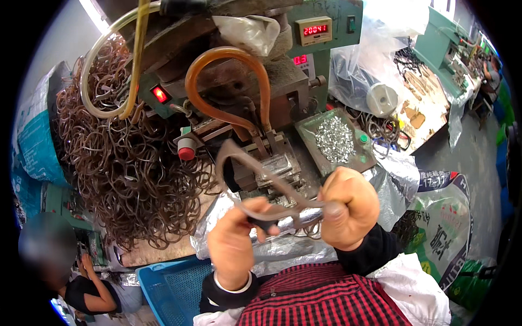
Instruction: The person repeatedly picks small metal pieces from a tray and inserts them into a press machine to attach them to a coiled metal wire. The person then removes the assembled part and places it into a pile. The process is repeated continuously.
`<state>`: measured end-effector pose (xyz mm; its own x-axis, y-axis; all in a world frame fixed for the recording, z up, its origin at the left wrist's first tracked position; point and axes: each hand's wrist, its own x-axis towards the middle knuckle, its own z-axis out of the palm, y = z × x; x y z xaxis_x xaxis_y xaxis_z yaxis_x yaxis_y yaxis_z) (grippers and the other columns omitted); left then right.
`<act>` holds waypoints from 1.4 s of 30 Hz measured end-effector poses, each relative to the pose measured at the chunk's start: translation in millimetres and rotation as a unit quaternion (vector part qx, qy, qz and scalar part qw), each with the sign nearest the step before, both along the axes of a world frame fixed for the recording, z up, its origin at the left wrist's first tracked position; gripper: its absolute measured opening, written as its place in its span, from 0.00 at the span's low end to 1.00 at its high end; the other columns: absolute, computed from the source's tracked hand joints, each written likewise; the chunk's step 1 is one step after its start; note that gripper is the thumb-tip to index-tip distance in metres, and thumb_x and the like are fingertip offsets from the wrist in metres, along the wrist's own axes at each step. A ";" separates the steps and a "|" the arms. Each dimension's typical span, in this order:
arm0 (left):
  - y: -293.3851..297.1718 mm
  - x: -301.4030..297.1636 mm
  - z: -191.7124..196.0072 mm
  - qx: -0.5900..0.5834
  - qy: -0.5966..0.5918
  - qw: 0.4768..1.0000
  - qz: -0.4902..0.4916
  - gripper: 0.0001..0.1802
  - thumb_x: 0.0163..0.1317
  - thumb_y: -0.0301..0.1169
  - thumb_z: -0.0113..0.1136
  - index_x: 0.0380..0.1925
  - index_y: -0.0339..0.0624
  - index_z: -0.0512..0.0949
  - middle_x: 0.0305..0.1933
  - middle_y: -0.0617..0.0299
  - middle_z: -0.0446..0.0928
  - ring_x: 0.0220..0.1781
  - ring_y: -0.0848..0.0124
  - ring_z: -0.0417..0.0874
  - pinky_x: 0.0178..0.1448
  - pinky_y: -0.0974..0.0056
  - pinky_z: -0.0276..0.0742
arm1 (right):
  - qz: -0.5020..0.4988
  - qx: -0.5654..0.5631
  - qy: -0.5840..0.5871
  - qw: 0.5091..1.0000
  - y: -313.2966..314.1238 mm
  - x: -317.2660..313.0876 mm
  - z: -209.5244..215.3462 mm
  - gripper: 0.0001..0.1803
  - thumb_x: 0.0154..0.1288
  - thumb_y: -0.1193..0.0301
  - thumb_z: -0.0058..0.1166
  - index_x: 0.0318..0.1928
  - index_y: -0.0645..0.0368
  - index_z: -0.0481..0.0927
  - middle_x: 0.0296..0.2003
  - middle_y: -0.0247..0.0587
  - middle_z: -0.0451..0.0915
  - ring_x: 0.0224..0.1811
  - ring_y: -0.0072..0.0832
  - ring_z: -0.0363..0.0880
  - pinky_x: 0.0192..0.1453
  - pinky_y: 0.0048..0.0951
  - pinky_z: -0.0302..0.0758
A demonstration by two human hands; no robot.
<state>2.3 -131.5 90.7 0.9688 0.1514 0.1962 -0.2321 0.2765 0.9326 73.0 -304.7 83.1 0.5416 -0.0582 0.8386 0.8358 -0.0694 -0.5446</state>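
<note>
2 hands hold 1 brown eyeglass frame (255, 179) before the press machine (244, 81): the left hand (234, 239) pinches its lower rim between closed fingers, the right hand (348, 206) is fisted around its end, and a tray of metal bits (334, 141) sits on the bench farther right.

A grey concrete floor (478, 157) is seen at the right. Green workbenches (443, 41) are lined along it. The room is brightly lit from above.
</note>
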 end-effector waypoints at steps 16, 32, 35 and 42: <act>14.0 67.2 -26.1 0.525 -0.424 0.703 0.225 0.28 0.42 0.14 0.64 0.47 0.40 0.87 0.38 0.57 0.80 0.31 0.62 0.81 0.33 0.63 0.76 | -0.338 -0.366 0.171 0.850 -78.9 65.3 -110.4 0.14 0.51 0.67 0.71 0.35 0.58 0.81 0.33 0.42 0.77 0.41 0.43 0.76 0.43 0.43 0.74; 10.4 74.0 -32.6 0.534 -0.416 0.716 0.169 0.18 0.50 0.09 0.60 0.40 0.35 0.83 0.37 0.53 0.84 0.34 0.58 0.85 0.34 0.62 0.79 | -0.296 -0.214 0.188 0.912 -89.5 108.9 -100.6 0.04 0.56 0.72 0.67 0.32 0.57 0.87 0.29 0.39 0.77 0.37 0.42 0.78 0.41 0.39 0.73; 9.4 75.1 -31.0 0.537 -0.409 0.719 0.165 0.17 0.50 0.10 0.61 0.40 0.34 0.84 0.37 0.53 0.84 0.35 0.58 0.85 0.36 0.61 0.80 | -0.271 -0.270 0.102 0.918 -73.0 108.7 -98.5 0.04 0.54 0.72 0.67 0.32 0.54 0.86 0.34 0.38 0.77 0.41 0.41 0.77 0.40 0.41 0.74; 0.2 35.6 -45.5 0.506 -0.313 0.767 0.239 0.25 0.48 0.15 0.69 0.50 0.39 0.84 0.46 0.52 0.83 0.35 0.61 0.81 0.37 0.63 0.75 | -0.275 -0.483 -0.016 0.831 -61.7 139.8 -100.7 0.07 0.54 0.74 0.58 0.36 0.54 0.82 0.46 0.41 0.80 0.52 0.37 0.78 0.39 0.38 0.75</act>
<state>37.8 -131.2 45.2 0.5182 -0.0771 0.8518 -0.5717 -0.7720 0.2780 212.8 -366.4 -17.7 0.6320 0.4192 0.6518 0.5460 -0.8377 0.0093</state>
